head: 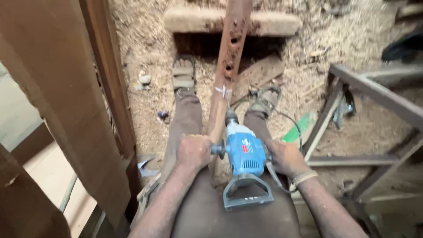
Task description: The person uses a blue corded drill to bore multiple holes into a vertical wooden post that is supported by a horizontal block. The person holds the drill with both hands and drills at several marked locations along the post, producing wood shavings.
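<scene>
Plywood sheets (57,110) of brown board lean upright along the left edge, with a dark wooden post (112,75) beside them. Sawdust-covered ground (150,39) spreads beyond, and a sandalled left foot (183,72) rests on it. The left hand (194,152) is curled shut around the black side handle (217,149) of a blue electric drill (243,156), which lies over the person's lap between both hands. Its grey D-shaped rear grip (246,194) points toward the body, and its bit end meets a long reddish-brown wooden plank (229,57) bored with several holes, running away between the legs. The right hand (284,158) presses against the drill's right side, fingers wrapped and hidden behind the body; a pale band circles that wrist. A dark metal frame (374,94) stands at right.
</scene>
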